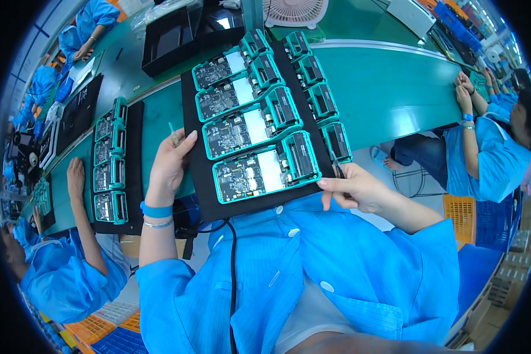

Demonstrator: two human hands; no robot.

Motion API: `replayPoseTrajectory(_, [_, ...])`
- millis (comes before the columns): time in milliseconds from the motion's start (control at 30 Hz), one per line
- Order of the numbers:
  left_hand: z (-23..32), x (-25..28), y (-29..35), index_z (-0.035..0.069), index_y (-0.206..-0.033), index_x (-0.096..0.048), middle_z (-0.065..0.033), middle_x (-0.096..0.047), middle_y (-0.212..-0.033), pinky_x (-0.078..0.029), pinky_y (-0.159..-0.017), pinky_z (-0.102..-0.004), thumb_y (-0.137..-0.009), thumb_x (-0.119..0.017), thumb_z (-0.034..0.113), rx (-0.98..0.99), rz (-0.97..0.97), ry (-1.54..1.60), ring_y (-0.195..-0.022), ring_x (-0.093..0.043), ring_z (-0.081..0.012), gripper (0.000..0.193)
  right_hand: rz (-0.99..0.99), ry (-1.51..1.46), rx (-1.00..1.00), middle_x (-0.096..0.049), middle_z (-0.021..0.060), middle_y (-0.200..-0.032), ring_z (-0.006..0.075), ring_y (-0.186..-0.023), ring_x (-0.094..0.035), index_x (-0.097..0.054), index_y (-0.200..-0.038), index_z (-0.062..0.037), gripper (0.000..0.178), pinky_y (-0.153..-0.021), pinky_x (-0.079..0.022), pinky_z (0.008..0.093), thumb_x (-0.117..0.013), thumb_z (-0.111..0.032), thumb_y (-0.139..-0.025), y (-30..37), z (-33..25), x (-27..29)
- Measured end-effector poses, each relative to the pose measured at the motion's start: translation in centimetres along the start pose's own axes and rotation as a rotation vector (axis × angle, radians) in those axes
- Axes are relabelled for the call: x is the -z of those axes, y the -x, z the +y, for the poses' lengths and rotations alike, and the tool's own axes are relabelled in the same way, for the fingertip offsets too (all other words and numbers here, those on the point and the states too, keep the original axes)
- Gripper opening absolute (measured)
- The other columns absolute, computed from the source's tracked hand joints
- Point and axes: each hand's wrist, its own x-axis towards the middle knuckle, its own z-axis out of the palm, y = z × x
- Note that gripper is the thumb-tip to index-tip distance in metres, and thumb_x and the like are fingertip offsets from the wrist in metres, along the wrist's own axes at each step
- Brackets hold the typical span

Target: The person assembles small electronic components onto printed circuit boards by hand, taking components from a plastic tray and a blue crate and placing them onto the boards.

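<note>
A stiff-looking black mat [197, 197] reaches past the bench edge over my lap. It carries a column of several teal frames [265, 171], each holding a dark circuit board, a white panel and a black module. My left hand [172, 156] is closed on the mat's left edge, with a thin teal stick [172, 131] showing at its fingers. At the near right corner, my right hand [357, 186] pinches the edge with its thumb on top. A slim dark tool [337, 167], its kind unclear, sticks up from that hand. More teal frames [321, 100] stand just to the right.
To the left, a co-worker's hand [75, 177] rests beside another black mat [134, 171] with teal frames. Black trays [171, 41] and a fan [295, 12] stand at the back. Another person [484, 147] sits at the right. A black cable [234, 277] hangs down my front.
</note>
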Motion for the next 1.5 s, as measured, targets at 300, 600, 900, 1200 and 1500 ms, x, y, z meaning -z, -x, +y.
replayPoseTrajectory(300, [0.8,-1.6,1.7,-0.003,-0.127,-0.058,-0.0079,-0.072,-0.112,-0.054,-0.09,-0.026,-0.099,-0.066,0.008,-0.218,0.036,0.039,-0.1,-0.069,-0.0117,0.031,0.078,0.309,0.295,-0.066,0.0061,-0.075,0.0075,-0.05,-0.054,-0.062,-0.121,-0.0001,0.024,-0.045,-0.039,0.0256,-0.063,-0.013,-0.101,2.1,-1.7,-1.4])
replayPoseTrajectory(600, [2.5,-3.1,4.4,-0.003,-0.131,-0.056,-0.0092,-0.068,-0.121,-0.05,-0.098,-0.0267,-0.099,-0.067,0.007,-0.357,-0.058,-0.067,-0.11,-0.064,-0.0118,0.035,0.345,0.157,0.602,-0.063,0.0045,-0.074,0.0095,-0.051,-0.055,-0.063,-0.104,0.008,0.017,-0.046,-0.038,0.0259,-0.063,0.004,-0.088,3.0,1.4,-1.5])
replayPoseTrajectory(900, [-2.2,1.9,-5.1,0.008,-0.091,-0.055,0.0049,-0.047,-0.079,-0.034,-0.061,-0.0235,-0.093,-0.076,0.016,-0.137,-0.46,-0.173,-0.071,-0.042,-0.006,0.023,0.841,0.203,0.832,-0.063,-0.0022,-0.076,0.0014,-0.044,-0.04,-0.067,-0.116,0.0054,0.03,-0.042,-0.026,0.0195,-0.063,0.001,-0.087,-4.2,8.3,-2.1])
replayPoseTrajectory(1200, [-5.3,-6.9,-12.9,0.004,-0.095,-0.062,-0.0027,-0.059,-0.082,-0.038,-0.06,-0.0237,-0.092,-0.077,0.01,0.209,-0.535,0.181,-0.068,-0.051,-0.0099,0.017,1.038,0.145,0.813,-0.06,-0.0042,-0.075,0.0022,-0.05,-0.042,-0.07,-0.108,0.0006,0.022,-0.045,-0.028,0.0204,-0.067,0.002,-0.087,-8.3,12.3,8.8])
replayPoseTrajectory(1500, [0.6,8.3,-11.5,-0.002,-0.131,-0.064,-0.0104,-0.072,-0.109,-0.051,-0.089,-0.034,-0.103,-0.062,0.03,-0.573,-0.223,-0.46,-0.099,-0.066,-0.0198,0.043,1.595,0.792,0.871,-0.071,0.0124,-0.111,0.0184,-0.101,-0.066,-0.069,-0.12,0.0001,0.032,-0.091,-0.051,0.0302,-0.074,-0.021,-0.096,-4.6,10.6,11.7])
